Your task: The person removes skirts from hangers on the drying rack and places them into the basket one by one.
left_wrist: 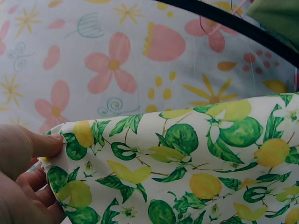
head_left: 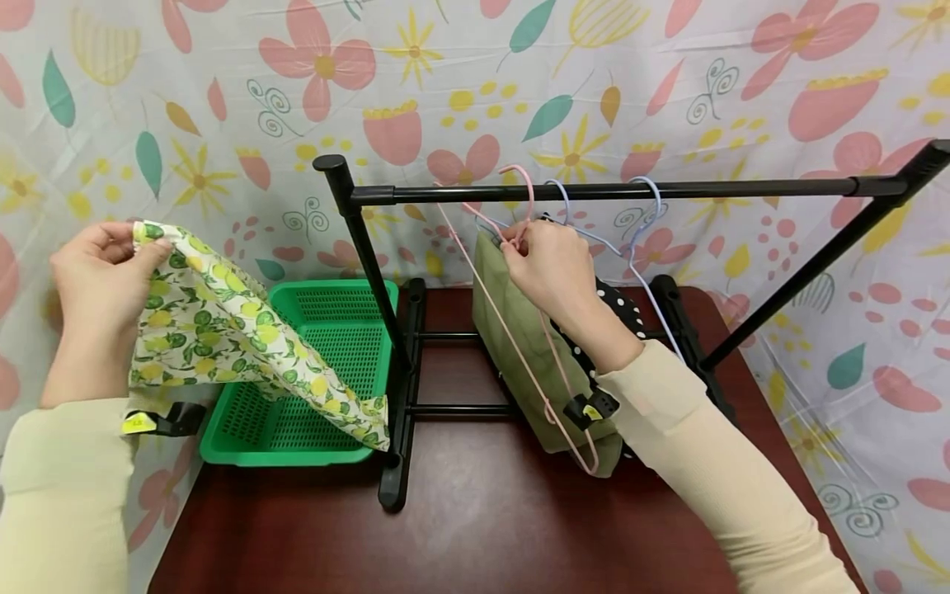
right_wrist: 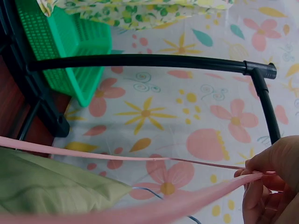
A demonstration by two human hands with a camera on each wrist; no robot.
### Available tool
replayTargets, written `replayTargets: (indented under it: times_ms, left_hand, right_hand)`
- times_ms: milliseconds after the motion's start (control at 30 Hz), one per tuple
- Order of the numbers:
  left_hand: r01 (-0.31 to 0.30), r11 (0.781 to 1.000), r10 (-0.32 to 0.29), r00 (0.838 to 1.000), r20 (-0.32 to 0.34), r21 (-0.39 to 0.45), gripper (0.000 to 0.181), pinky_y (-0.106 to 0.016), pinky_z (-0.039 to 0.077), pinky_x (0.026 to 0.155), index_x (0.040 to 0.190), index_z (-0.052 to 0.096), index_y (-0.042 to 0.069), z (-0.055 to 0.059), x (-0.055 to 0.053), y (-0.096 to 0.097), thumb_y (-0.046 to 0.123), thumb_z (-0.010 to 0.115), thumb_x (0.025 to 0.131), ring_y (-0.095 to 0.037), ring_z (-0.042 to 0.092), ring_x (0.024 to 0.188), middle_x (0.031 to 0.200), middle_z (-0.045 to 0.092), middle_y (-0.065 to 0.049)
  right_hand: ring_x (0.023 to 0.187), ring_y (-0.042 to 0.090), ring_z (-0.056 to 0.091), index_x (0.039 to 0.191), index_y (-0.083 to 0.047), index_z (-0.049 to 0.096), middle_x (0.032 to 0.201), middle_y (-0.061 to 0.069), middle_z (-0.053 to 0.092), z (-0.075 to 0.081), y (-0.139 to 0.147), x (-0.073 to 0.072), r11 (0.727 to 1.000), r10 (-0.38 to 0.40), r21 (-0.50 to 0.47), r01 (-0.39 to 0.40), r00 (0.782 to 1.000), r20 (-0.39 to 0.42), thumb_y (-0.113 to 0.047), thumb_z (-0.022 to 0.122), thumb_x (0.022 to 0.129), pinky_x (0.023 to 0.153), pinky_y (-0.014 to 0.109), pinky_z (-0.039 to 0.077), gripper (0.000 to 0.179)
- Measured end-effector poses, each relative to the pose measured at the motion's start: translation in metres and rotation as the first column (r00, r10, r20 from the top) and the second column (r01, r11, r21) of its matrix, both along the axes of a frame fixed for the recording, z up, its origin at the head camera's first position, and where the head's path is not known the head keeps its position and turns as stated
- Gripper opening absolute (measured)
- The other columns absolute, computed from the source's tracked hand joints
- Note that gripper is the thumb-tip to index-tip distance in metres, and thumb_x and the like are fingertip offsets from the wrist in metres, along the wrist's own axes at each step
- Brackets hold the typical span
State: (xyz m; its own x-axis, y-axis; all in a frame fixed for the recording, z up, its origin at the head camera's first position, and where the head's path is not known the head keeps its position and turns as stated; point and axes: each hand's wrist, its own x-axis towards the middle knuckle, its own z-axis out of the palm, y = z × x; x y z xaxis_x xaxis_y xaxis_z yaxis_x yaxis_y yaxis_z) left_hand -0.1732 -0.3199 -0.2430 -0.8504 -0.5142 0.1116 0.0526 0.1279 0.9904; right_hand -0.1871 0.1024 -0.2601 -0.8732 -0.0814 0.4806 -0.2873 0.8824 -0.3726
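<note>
At the left, my left hand (head_left: 104, 285) pinches the corner of a lemon-print cloth (head_left: 256, 318). The cloth stretches down to the right, over a green basket (head_left: 326, 458). In the left wrist view the thumb (left_wrist: 46, 145) lies over the cloth's edge. My right hand (head_left: 552, 268) grips a pink hanger (head_left: 530, 191) just below its hook, which is at the rack's black rail (head_left: 467, 194). The hanger's frame slants down in front of an olive-green garment (head_left: 512, 322). In the right wrist view, two pink hanger strands (right_wrist: 201, 198) run from the fingers.
Behind the green garment is a black polka-dot garment (head_left: 619, 305). A blue hanger (head_left: 648, 223) hangs on the rail further right. The rack's left foot (head_left: 397, 478) stands on the dark red table (head_left: 475, 528) beside the basket. A flower-patterned sheet (head_left: 223, 99) covers the wall behind.
</note>
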Motion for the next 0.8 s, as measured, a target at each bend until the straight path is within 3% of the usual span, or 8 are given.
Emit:
replayTargets:
  times_ms: [100, 200, 333, 500, 700, 800]
  left_hand:
    - [0.022, 0.999, -0.022, 1.0, -0.01, 0.036, 0.017, -0.009, 0.043, 0.056, 0.084, 0.063, 0.013, -0.001, 0.0, 0.001, 0.008, 0.075, 0.074, -0.002, 0.054, 0.075, 0.08, 0.063, 0.01]
    - [0.041, 0.999, -0.042, 0.999, 0.022, 0.013, 0.016, -0.009, 0.042, 0.055, 0.083, 0.063, 0.014, -0.005, -0.001, 0.002, 0.01, 0.075, 0.074, -0.002, 0.052, 0.072, 0.076, 0.062, 0.012]
    - [0.083, 0.981, -0.06, 0.989, 0.134, -0.175, 0.014, -0.009, 0.042, 0.056, 0.088, 0.062, 0.018, -0.018, -0.003, 0.005, 0.018, 0.072, 0.078, 0.001, 0.051, 0.072, 0.075, 0.059, 0.019]
    - [0.162, 0.882, -0.048, 0.965, 0.259, -0.442, 0.019, -0.01, 0.042, 0.06, 0.098, 0.06, 0.021, -0.041, -0.006, 0.01, 0.033, 0.065, 0.084, 0.004, 0.049, 0.076, 0.081, 0.052, 0.024]
    - [0.259, 0.764, -0.071, 0.944, 0.322, -0.591, 0.041, -0.02, 0.042, 0.061, 0.111, 0.06, 0.011, -0.061, -0.007, 0.012, 0.043, 0.059, 0.086, 0.001, 0.046, 0.075, 0.082, 0.051, 0.021]
    - [0.319, 0.703, -0.113, 0.932, 0.343, -0.636, 0.039, -0.024, 0.04, 0.063, 0.111, 0.062, 0.007, -0.073, -0.008, 0.013, 0.039, 0.058, 0.088, -0.002, 0.048, 0.074, 0.088, 0.06, 0.007]
  right_hand:
    - [0.052, 0.02, 0.054, 0.089, -0.015, 0.075, 0.077, 0.002, 0.07, 0.002, 0.0, 0.002, 1.0, 0.013, 0.006, -0.013, 1.0, -0.007, -0.021, 0.056, 0.086, 0.044, 0.034, 0.035, 0.019]
    - [0.051, 0.02, 0.054, 0.087, -0.014, 0.075, 0.079, 0.002, 0.07, 0.006, 0.0, 0.004, 1.0, 0.027, 0.007, -0.027, 1.0, -0.006, -0.02, 0.056, 0.086, 0.042, 0.031, 0.033, 0.019]
    - [0.052, 0.019, 0.054, 0.079, -0.013, 0.074, 0.082, 0.002, 0.071, 0.01, 0.001, 0.006, 0.999, 0.041, 0.006, -0.041, 0.999, 0.004, -0.02, 0.057, 0.086, 0.042, 0.029, 0.031, 0.02]
    - [0.056, 0.019, 0.056, 0.07, -0.013, 0.072, 0.09, 0.0, 0.072, 0.016, 0.001, 0.008, 0.998, 0.057, -0.002, -0.057, 0.998, 0.009, -0.02, 0.057, 0.086, 0.043, 0.03, 0.032, 0.023]
    - [0.051, 0.019, 0.052, 0.071, -0.015, 0.073, 0.089, -0.001, 0.072, 0.021, 0.003, 0.011, 0.997, 0.078, 0.026, -0.078, 0.997, -0.008, -0.02, 0.056, 0.086, 0.042, 0.03, 0.031, 0.023]
    - [0.047, 0.018, 0.048, 0.068, -0.015, 0.073, 0.088, -0.001, 0.072, 0.024, 0.004, 0.012, 0.995, 0.087, 0.041, -0.087, 0.996, -0.01, -0.02, 0.055, 0.086, 0.04, 0.03, 0.029, 0.025]
